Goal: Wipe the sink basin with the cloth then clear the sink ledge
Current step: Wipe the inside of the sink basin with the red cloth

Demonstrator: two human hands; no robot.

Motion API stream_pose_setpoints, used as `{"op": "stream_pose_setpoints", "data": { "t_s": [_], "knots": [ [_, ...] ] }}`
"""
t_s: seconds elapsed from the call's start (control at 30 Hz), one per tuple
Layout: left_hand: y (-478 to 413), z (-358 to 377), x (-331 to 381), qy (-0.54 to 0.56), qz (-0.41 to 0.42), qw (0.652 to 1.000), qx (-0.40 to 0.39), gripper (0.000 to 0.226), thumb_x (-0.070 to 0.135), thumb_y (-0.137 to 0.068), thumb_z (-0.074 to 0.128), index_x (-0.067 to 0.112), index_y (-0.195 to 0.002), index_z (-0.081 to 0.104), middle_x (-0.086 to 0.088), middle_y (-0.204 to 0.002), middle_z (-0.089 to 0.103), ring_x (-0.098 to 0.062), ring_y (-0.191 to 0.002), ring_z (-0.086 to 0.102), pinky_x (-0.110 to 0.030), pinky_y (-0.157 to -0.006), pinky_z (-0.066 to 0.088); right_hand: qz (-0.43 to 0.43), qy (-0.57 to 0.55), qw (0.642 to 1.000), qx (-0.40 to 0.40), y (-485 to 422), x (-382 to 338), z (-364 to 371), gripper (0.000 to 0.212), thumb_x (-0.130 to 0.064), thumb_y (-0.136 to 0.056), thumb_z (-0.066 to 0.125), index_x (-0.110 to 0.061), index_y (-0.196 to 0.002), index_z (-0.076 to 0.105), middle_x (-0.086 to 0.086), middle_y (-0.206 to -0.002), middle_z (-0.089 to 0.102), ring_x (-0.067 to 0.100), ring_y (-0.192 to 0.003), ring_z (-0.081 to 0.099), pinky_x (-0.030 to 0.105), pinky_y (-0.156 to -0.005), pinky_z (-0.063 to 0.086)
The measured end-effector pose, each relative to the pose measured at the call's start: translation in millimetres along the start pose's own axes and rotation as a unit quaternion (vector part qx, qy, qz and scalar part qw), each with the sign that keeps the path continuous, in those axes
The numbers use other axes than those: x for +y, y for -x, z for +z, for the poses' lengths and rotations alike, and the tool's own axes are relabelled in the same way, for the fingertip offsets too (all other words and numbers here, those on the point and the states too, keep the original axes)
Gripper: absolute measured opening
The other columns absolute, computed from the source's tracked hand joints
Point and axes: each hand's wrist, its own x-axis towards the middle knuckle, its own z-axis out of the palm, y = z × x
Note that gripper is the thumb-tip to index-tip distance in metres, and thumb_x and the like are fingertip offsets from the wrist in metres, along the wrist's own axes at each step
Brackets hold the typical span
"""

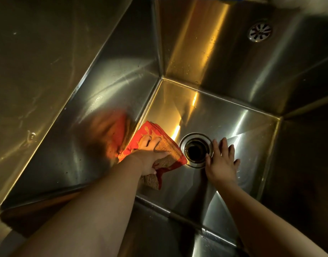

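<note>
Pressing cloth (159, 143) — sink basin (224, 119) floor

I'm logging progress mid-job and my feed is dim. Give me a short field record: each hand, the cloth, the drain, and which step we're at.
left hand: pressing the cloth onto the basin floor, by the left wall
right hand: empty, fingers spread flat on the basin floor, at the drain's right edge
cloth: red-orange, bunched, left of the drain
drain: open, uncovered, in the basin floor
overflow grate: on the far wall, upper right
sink: steel, shiny, specks on the far wall
step: wiping the basin; ledge items not in view
</note>
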Motion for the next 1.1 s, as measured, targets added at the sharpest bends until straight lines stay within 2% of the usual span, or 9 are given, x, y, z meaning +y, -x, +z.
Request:
{"op": "stream_pose_setpoints", "data": {
  "t_s": [0.1, 0.17, 0.23, 0.4, 0.67, 0.87, 1.0, 1.1],
  "knots": [
    [-0.9, 4.7, 0.7, 0.009, 0.001, 0.999, 0.037, 0.073, 0.021, -0.087, 0.063, 0.054, -0.140, 0.024, 0.009, -0.155, -0.020, -0.025, -0.141, -0.022, -0.063, -0.109, 0.019, 0.000, 0.003, 1.000, 0.003, -0.3, -0.1, 0.7, 0.057, -0.038, -0.097, 0.036, -0.028, -0.148, 0.015, -0.001, -0.159, -0.004, 0.026, -0.144, -0.007, 0.059, -0.112, 0.008],
    [-1.6, 8.4, 0.8, 0.024, -0.003, 0.999, 0.048, 0.072, 0.019, -0.091, 0.058, 0.056, -0.140, 0.022, 0.012, -0.155, -0.023, -0.021, -0.141, -0.025, -0.068, -0.108, 0.011, -0.002, 0.004, 1.000, 0.004, -0.2, -0.3, 1.8, 0.057, -0.038, -0.097, 0.036, -0.028, -0.149, 0.014, 0.000, -0.159, -0.004, 0.027, -0.144, -0.007, 0.059, -0.112, 0.007],
    [-2.6, 8.5, 2.0, 0.035, -0.010, 0.998, 0.044, 0.071, 0.020, -0.093, 0.055, 0.057, -0.140, 0.017, 0.013, -0.154, -0.024, -0.020, -0.140, -0.027, -0.069, -0.108, 0.005, -0.004, 0.005, 1.000, 0.005, 0.3, 0.0, 2.2, 0.056, -0.037, -0.097, 0.035, -0.028, -0.149, 0.013, 0.000, -0.159, -0.005, 0.026, -0.144, -0.008, 0.059, -0.112, 0.006],
    [-17.4, -4.6, 14.5, 0.036, -0.041, 0.996, 0.065, 0.065, 0.030, -0.097, 0.048, 0.055, -0.142, 0.009, 0.009, -0.156, -0.022, -0.025, -0.142, -0.023, -0.067, -0.107, 0.002, -0.003, -0.004, 1.000, 0.011, -0.7, -0.1, 2.8, 0.053, -0.036, -0.098, 0.032, -0.028, -0.148, 0.015, -0.001, -0.159, -0.004, 0.026, -0.144, -0.008, 0.059, -0.112, 0.006],
    [-73.6, -43.4, 39.3, 0.177, -0.082, 0.968, 0.161, 0.060, 0.028, -0.097, 0.046, 0.054, -0.142, 0.017, 0.011, -0.157, -0.017, -0.027, -0.141, -0.024, -0.077, -0.098, 0.005, -0.024, 0.018, 0.999, 0.014, -6.4, 13.4, 5.0, 0.052, -0.038, -0.097, 0.030, -0.034, -0.147, 0.017, -0.003, -0.159, -0.001, 0.024, -0.145, -0.004, 0.055, -0.113, 0.007],
    [-103.4, -80.9, 63.1, 0.228, -0.109, 0.944, 0.212, 0.054, 0.028, -0.098, 0.045, 0.048, -0.143, 0.022, 0.009, -0.158, -0.011, -0.029, -0.143, -0.020, -0.077, -0.101, 0.005, -0.042, 0.018, 0.999, 0.002, -7.6, 23.0, 3.4, 0.052, -0.044, -0.097, 0.023, -0.036, -0.147, 0.012, -0.006, -0.159, -0.004, 0.020, -0.145, -0.007, 0.051, -0.114, 0.008],
    [-105.7, -81.5, 70.8, 0.211, -0.107, 0.947, 0.219, 0.053, 0.029, -0.099, 0.042, 0.047, -0.144, 0.021, 0.009, -0.158, -0.011, -0.029, -0.142, -0.021, -0.076, -0.102, 0.005, -0.037, 0.014, 0.999, 0.000, -13.0, 30.8, -6.2, 0.053, -0.042, -0.098, 0.024, -0.032, -0.149, 0.013, -0.005, -0.159, -0.003, 0.020, -0.145, -0.007, 0.046, -0.115, 0.008],
    [-103.4, -67.1, 84.3, 0.177, -0.079, 0.954, 0.227, 0.051, 0.029, -0.099, 0.041, 0.048, -0.143, 0.023, 0.009, -0.158, -0.011, -0.028, -0.141, -0.024, -0.070, -0.107, 0.000, -0.028, 0.012, 0.999, 0.028, -17.9, 35.6, -17.9, 0.054, -0.037, -0.099, 0.029, -0.024, -0.149, 0.018, 0.001, -0.159, 0.005, 0.026, -0.145, 0.003, 0.039, -0.115, 0.013]
  ]
}}
